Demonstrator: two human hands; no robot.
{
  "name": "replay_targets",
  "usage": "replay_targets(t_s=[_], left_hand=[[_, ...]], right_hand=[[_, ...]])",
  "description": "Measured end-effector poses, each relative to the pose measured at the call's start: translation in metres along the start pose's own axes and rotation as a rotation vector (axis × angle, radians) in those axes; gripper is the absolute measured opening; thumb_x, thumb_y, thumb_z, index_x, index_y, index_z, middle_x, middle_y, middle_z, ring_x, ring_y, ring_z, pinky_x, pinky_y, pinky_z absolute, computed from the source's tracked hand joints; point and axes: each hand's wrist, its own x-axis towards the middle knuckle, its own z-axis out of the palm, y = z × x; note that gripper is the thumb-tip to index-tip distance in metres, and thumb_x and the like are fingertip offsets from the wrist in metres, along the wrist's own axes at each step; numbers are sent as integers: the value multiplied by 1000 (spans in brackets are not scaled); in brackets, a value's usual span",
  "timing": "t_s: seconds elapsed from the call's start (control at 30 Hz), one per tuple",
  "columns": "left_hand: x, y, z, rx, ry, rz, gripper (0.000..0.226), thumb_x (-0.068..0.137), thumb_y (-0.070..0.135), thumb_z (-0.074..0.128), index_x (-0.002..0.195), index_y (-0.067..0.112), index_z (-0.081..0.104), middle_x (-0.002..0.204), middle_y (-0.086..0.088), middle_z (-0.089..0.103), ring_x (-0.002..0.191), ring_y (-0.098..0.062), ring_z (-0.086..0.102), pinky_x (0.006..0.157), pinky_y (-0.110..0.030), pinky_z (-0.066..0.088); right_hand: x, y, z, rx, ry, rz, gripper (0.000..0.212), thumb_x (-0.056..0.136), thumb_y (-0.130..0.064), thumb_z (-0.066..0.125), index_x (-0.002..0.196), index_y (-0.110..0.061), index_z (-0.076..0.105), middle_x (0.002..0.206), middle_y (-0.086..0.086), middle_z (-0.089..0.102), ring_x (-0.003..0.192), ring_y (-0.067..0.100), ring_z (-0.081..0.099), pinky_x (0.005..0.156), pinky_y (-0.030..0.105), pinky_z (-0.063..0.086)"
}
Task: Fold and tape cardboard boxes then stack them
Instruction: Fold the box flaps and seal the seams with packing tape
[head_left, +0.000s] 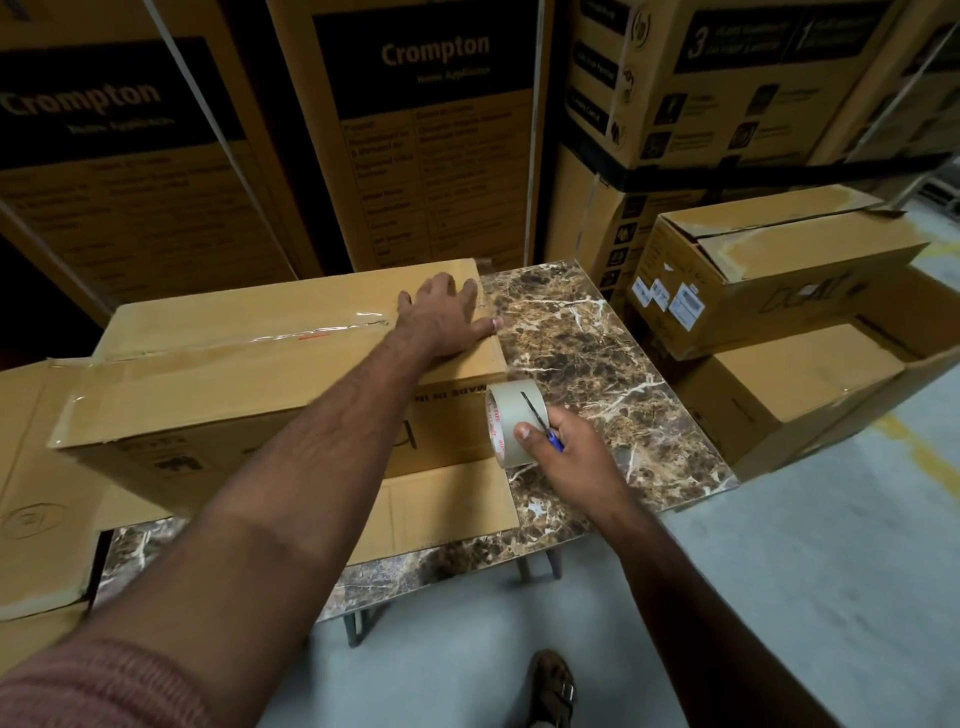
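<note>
Fingers of the left hand lie straight and spread, flat on the right end of the box, pressing its top. Right hand fingers are curled round one tape roll plus a blue-handled cutter, held together just off the box's right end above the bench. One box on the bench: plain brown corrugated card, long and rectangular, clear glossy tape run along the top seam, printed text on the near side reads upside down. One loose flat cardboard sheet lies under it, sticking out toward the viewer. Bench top is brown marble-pattern, glossy, metal legs. Left of it, flattened cardboard overlaps the bench edge. Right of it, on the grey floor, two stacked boxes; the upper one has white labels and its flaps are closed, tape torn. Behind, a wall of large cartons, two marked "Crompton", strapped. One sandalled foot at bottom edge. Left forearm crosses the box's near face and hides part of it.
</note>
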Motion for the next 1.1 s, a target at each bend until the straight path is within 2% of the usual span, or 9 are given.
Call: replay_targets(t_s=[0.1,0.23,0.37,0.47,0.57,0.73,0.9,1.0,1.1], left_hand=[[-4,7,4,-24,61,-11,76,91,72,44,152,30,33,158,-14,28,146,-35,24,116,-62,21],[-19,16,18,-50,286,57,58,94,62,49,140,26,49,143,-12,44,131,-29,39,109,-49,35],[-27,9,17,28,156,135,76,94,71,38,153,24,34,154,-13,34,138,-32,34,112,-50,35],[-40,7,28,122,27,186,96,90,79,28,160,16,9,166,-15,8,151,-35,13,121,-55,13],[-47,4,31,142,-48,190,100,92,77,29,159,12,-5,166,-17,-8,154,-35,-2,122,-55,1],[-43,9,23,150,-46,218,98,93,75,29,159,10,-4,165,-19,-10,153,-37,-6,122,-58,0],[-48,12,31,161,3,224,93,95,71,29,159,10,1,167,-16,-7,153,-37,-4,122,-58,2],[-50,18,31,150,1,242,92,95,70,29,159,9,3,167,-17,-6,153,-38,-3,122,-58,2],[-54,14,26,180,14,218,90,96,69,27,159,8,3,166,-17,-5,153,-38,-2,122,-58,4]], right_hand=[[2,5,2,-25,2,28,20,99,-39,60,112,-26,67,102,-4,73,92,14,70,79,37,58],[4,14,6,-65,-7,56,48,81,-66,53,109,-29,67,101,-3,72,92,20,70,83,53,58],[11,17,7,-99,-24,68,28,97,-48,56,114,-27,65,106,-3,70,96,19,68,87,52,56],[10,17,9,-137,-18,88,29,99,-47,56,117,-27,64,107,-4,70,96,17,67,88,50,56],[-4,20,17,-105,19,71,28,97,-47,59,113,-26,67,100,0,70,92,24,67,82,48,58],[-18,20,19,-115,40,31,20,97,-38,63,109,-22,68,93,-4,70,82,16,65,71,37,56],[-20,12,15,-127,57,-10,41,90,-54,57,113,-21,67,97,-4,72,88,19,70,75,51,60],[-24,19,13,-163,84,-6,32,96,-44,58,114,-19,66,100,-2,71,90,16,68,78,49,59],[-29,24,24,-189,70,12,49,91,-61,52,110,-17,64,98,0,70,90,19,68,80,49,58]])
